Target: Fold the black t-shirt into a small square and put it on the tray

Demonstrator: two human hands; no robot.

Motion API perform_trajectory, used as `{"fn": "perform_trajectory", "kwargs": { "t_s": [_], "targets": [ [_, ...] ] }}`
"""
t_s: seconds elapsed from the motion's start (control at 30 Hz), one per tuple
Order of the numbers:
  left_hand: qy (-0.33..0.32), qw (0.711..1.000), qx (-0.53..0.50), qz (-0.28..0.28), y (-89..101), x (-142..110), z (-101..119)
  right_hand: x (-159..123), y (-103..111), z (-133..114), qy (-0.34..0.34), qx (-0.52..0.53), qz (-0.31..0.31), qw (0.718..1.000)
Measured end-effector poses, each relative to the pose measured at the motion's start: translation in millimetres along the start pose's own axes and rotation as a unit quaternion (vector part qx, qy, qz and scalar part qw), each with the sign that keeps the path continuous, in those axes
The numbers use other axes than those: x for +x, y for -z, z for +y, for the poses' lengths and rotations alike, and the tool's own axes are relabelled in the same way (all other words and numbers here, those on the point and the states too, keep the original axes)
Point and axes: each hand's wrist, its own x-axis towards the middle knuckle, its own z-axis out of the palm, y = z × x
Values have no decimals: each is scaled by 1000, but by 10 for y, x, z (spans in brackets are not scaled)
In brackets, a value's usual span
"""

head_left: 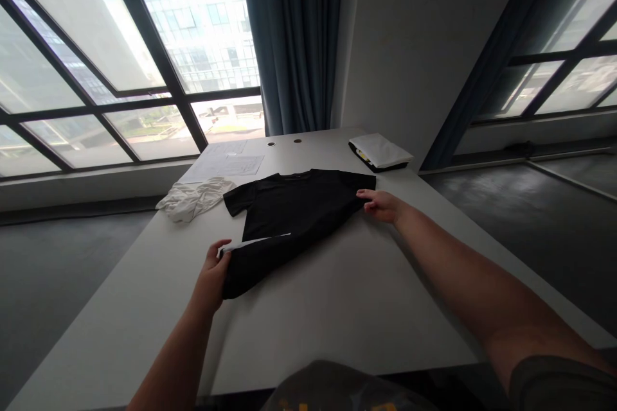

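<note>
A black T-shirt (pixel 294 218) lies flat on a white table (pixel 337 327), with its lower part doubled over and a thin strip of white showing along the fold. My left hand (pixel 212 275) grips the shirt's near-left corner between thumb and fingers. At the shirt's right edge, my right hand (pixel 380 205) pinches the black cloth with its fingertips. Both forearms reach in from the bottom of the view.
A crumpled white cloth (pixel 193 199) lies left of the shirt. Printed papers (pixel 226 164) sit beyond it, and a folded white garment (pixel 378 151) rests on a dark item at the far end. Table edges drop to a grey floor on both sides.
</note>
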Motion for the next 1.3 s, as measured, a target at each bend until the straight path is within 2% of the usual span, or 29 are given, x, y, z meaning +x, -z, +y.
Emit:
{"fn": "perform_trajectory", "kwargs": {
  "t_s": [0.07,0.13,0.23,0.33,0.4,0.47,0.53,0.63,0.73,0.83,0.9,1.0,1.07,1.13,1.2,1.3],
  "targets": [
    [49,996,-50,-47,35,8,-35,-72,77,-89,-6,14,-17,1000],
    [75,992,-61,-81,79,9,-122,-193,105,-59,3,13,-10,1000],
    [63,992,64,-93,155,-30,-288,-434,62,188,42,-46,-42,997],
    [-9,973,221,-71,211,-140,-390,-715,-21,524,131,-195,-34,971],
    [-80,959,269,-43,211,-234,-396,-914,-86,701,183,-281,-15,942],
    [-156,943,291,-32,171,-324,-369,-1102,-153,801,205,-329,-21,922],
    [-225,922,306,-68,95,-397,-348,-1251,-207,820,208,-338,-31,917],
    [-294,884,330,-153,-55,-476,-384,-1364,-222,744,215,-291,-23,932],
    [-313,865,355,-170,-184,-525,-484,-1387,-155,614,178,-176,-12,968],
    [-308,862,367,-164,-235,-543,-555,-1439,-61,473,47,-68,-56,995],
    [-303,861,370,-172,-222,-538,-566,-1521,-6,379,-41,-84,-110,990],
    [-293,855,391,-172,-166,-518,-573,-1676,48,257,-120,-213,-197,949],
    [-291,847,413,-165,-121,-513,-596,-1761,60,205,-147,-302,-241,910],
    [-298,837,431,-159,-77,-523,-627,-1812,52,185,-151,-396,-255,869],
    [-312,826,440,-162,-37,-545,-645,-1828,22,196,-101,-501,-215,832],
    [-325,819,446,-157,-12,-551,-604,-1788,-81,269,22,-608,-92,788]
  ]
}}
